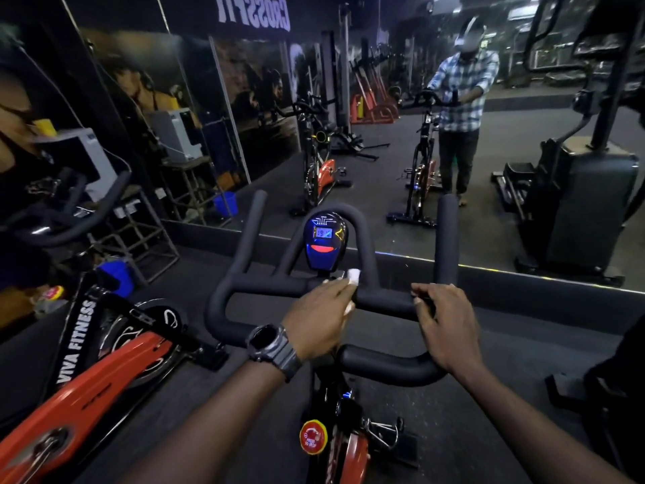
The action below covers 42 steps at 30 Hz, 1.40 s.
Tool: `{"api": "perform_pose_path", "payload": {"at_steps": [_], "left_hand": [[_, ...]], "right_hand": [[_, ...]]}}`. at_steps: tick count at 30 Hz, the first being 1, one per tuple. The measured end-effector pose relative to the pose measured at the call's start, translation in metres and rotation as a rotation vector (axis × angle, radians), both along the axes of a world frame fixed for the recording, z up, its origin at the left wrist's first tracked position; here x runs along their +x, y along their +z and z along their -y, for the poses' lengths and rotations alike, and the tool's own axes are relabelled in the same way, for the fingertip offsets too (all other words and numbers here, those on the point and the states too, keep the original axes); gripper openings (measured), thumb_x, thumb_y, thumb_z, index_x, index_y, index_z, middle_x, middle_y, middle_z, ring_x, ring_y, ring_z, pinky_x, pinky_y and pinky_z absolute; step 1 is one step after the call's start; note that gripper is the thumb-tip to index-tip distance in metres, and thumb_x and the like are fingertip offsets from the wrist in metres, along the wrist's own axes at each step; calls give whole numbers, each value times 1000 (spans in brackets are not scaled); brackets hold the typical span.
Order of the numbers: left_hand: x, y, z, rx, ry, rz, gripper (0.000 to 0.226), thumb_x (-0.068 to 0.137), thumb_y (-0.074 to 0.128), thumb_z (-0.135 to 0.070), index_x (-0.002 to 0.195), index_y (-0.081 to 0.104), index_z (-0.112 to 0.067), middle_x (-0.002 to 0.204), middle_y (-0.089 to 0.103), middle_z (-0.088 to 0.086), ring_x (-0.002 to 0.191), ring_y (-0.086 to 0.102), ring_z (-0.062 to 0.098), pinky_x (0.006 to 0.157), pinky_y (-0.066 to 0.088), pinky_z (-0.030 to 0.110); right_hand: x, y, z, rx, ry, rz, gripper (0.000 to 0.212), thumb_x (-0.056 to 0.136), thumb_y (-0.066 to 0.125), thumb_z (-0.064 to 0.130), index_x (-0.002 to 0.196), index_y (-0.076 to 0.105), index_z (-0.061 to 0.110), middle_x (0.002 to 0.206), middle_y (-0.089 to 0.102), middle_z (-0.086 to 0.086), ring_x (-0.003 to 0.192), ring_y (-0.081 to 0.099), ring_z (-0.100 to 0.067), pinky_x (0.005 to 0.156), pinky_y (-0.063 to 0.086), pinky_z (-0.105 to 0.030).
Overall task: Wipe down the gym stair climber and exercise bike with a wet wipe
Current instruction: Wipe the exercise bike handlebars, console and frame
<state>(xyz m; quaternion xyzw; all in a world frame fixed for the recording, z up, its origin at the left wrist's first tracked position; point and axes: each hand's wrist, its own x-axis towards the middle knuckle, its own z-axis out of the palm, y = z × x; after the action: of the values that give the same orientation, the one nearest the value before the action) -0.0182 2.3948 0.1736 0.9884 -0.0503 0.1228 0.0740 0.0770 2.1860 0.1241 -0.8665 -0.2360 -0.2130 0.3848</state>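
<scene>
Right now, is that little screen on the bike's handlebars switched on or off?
On. The screen glows blue with faint digits showing, and a red patch is lit below it. The digits are too blurred to read.

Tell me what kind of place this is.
A gym, most likely: exercise bikes stand before a wall mirror, a stair climber reflected in it, with mirrored CROSSFIT lettering overhead.

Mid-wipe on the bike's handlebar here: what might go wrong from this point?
1. The wet wipe, held by the left hand on the handlebar, sits just below the lit console; moisture might reach the display.
2. The wipe looks bunched small, so the upright bar ends and front loop may get missed.
3. The right hand grips the bar, so that patch stays unwiped unless it shifts.
</scene>
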Motion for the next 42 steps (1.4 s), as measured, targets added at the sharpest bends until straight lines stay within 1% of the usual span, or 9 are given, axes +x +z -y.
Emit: {"api": "perform_pose_path", "payload": {"at_steps": [10, 13, 15, 18, 25, 30, 35, 38, 42], "left_hand": [[7, -2, -87, -302, 437, 171, 37, 102, 36, -23, 120, 62, -4, 119, 61, 15, 114, 58, 32, 98, 41, 36], [38, -1, -84, -406, 499, 152, 39, 105, 34, -23, 136, 49, -3, 135, 51, 18, 127, 48, 32, 105, 32, 33], [57, -2, -82, -459, 573, 69, 44, 106, 29, -30, 140, 43, -7, 145, 45, 14, 133, 42, 29, 104, 31, 35], [80, 7, -86, -489, 654, 76, 45, 105, 24, -38, 119, 55, -8, 131, 57, 17, 120, 53, 35, 93, 40, 40], [124, 31, -112, -765, 544, 140, 50, 106, 32, -26, 95, 63, 11, 109, 64, 31, 104, 60, 38, 78, 37, 38], [124, 21, -113, -696, 331, 97, 40, 106, 29, -32, 115, 57, -4, 121, 62, 21, 114, 57, 34, 90, 42, 37], [76, -14, -135, -394, 222, -78, 62, 103, 33, -37, 154, -1, -23, 144, 45, 22, 125, 50, 40, 102, 42, 44], [92, -4, -128, -414, 237, 2, 57, 104, 32, -32, 154, 6, -22, 140, 49, 24, 123, 52, 41, 99, 43, 44], [130, 17, -124, -719, 149, 63, 50, 105, 32, -35, 154, 20, -31, 155, 36, 8, 142, 33, 25, 116, 27, 42]], "right_hand": [[5, -8, 0, -11, 0, 34, 32, 86, 49, 31, 105, 70, 16, 94, 67, -1, 93, 58, -25, 91, 44, -41], [4, -7, -3, -188, 19, 123, 35, 88, 44, 32, 107, 69, 17, 94, 68, 0, 92, 62, -25, 102, 42, -45], [4, -2, -13, -379, 140, 194, 39, 91, 39, 37, 111, 65, 16, 94, 65, -2, 90, 60, -27, 92, 47, -42], [4, 10, -37, -416, 174, 242, 34, 92, 41, 45, 97, 56, 15, 88, 57, -4, 84, 55, -27, 72, 50, -39], [26, 30, -84, -493, -2, 285, 31, 90, 48, 53, 93, 49, 23, 88, 48, -3, 84, 47, -28, 69, 42, -43], [28, 29, -84, -363, -9, 206, 32, 83, 66, 46, 92, 47, 22, 93, 44, -2, 87, 46, -27, 73, 46, -43], [24, 29, -86, -347, -26, 208, 32, 82, 67, 43, 92, 46, 21, 93, 41, 1, 88, 48, -24, 69, 49, -39], [22, 28, -86, -346, -29, 197, 33, 81, 67, 44, 92, 46, 21, 93, 40, 2, 88, 47, -23, 67, 49, -38], [32, 37, -92, -309, 31, 248, 32, 77, 72, 37, 90, 49, 19, 93, 43, -3, 86, 44, -26, 72, 46, -41]]}}
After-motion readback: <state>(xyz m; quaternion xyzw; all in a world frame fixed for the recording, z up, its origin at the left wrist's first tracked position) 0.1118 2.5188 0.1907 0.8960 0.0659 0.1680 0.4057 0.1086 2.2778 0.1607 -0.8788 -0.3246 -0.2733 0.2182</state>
